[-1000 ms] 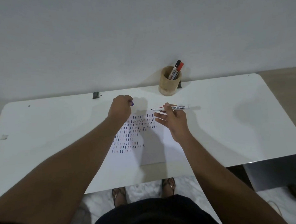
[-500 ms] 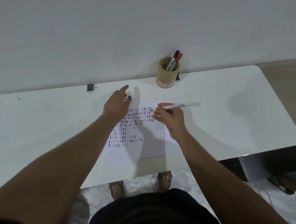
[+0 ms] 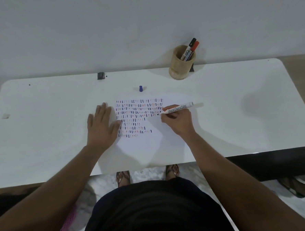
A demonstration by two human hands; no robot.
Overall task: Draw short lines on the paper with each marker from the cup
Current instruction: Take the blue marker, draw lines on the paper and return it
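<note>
A white sheet of paper (image 3: 149,140) lies on the white table (image 3: 237,120), covered in rows of short blue, red and dark lines. My right hand (image 3: 178,121) grips an uncapped white board marker (image 3: 179,108), its tip touching the paper at the right end of the rows. My left hand (image 3: 102,125) rests flat, fingers spread, on the paper's left edge. A blue cap (image 3: 140,88) stands on the table just beyond the paper. At the back, a wooden cup (image 3: 179,67) holds two markers (image 3: 190,48), one black-capped and one red-capped.
A small black object (image 3: 100,75) sits at the table's far edge by the wall. A small mark or scrap (image 3: 5,116) lies at the table's left end. My feet in sandals (image 3: 123,177) show under the near edge.
My left hand set the blue cap down beyond the paper and moved back to lie flat on the sheet's left edge. My right hand brought the marker tip down onto the paper.
</note>
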